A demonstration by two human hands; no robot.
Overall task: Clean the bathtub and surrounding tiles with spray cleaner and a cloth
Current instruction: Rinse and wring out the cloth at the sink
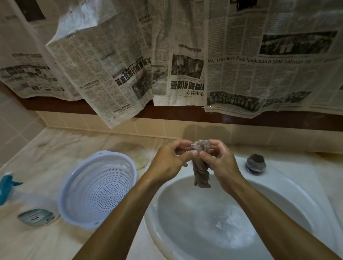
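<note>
A wet, twisted grey-brown cloth (201,173) hangs over the white basin (293,189), which holds some water. My left hand (170,161) pinches the bunched top of the cloth from the left. My right hand (220,163) grips the same bunch from the right, fingers curled round it. The cloth's lower end dangles free above the water. A spray bottle with a teal trigger head (4,189) lies on the marbled counter at the far left, well away from both hands.
A pale blue plastic colander (97,189) sits on the counter (41,243) left of the basin. A small oval soap dish (36,217) lies beside it. A dark faceted tap knob (255,161) stands behind the basin. Newspaper sheets (180,55) hang over the wall above.
</note>
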